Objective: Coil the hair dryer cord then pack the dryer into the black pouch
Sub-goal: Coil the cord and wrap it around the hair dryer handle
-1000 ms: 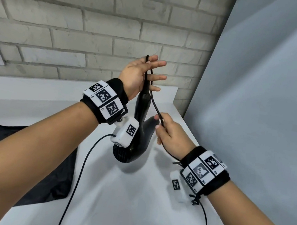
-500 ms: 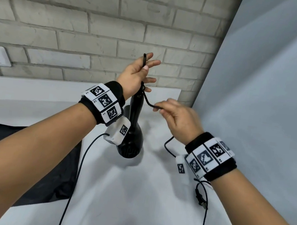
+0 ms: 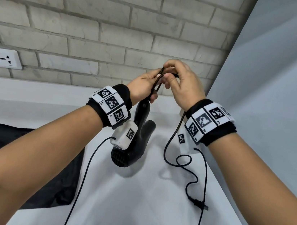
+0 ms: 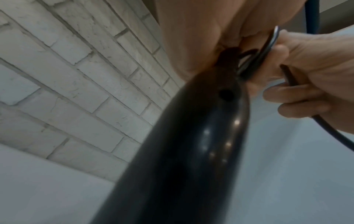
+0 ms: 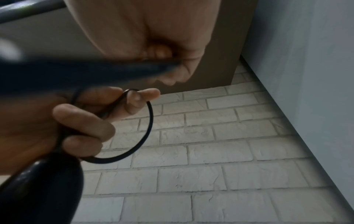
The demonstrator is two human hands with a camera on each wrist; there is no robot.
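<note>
Hair dryer [image 3: 136, 139]: black, glossy plastic, hung nozzle-down at the centre of the head view, above the white tabletop [image 3: 131, 204]. My left hand [image 3: 143, 87] gripped the top of its handle, fingers curled round it; the grip itself was mostly hidden behind the hand's back. A white wrist camera box covered part of the barrel, and only the ribbed rear grille showed at the bottom. In the left wrist view the handle [image 4: 182, 151] filled the frame as a smooth, rounded, blurred dark column with specular highlights and one small round hole.

Cord [image 3: 184, 164]: thin, round, black, matte. My right hand [image 3: 183, 86] pinched a loop of it just beside the left hand, at upper centre. The fingertips were hidden in the head view; the right wrist view showed the loop [image 5: 145, 136] curving under the left hand's fingers [image 5: 86, 122]. How many turns were gathered, I could not tell. The slack fell to the tabletop at right of centre, curled once, and ended in the plug [image 3: 199, 204].

Black pouch [image 3: 24, 162]: soft fabric, lying flat at lower left, cut off by my left forearm.

Brick wall [image 3: 118, 23]: rough, pale grey, across the top.
</note>
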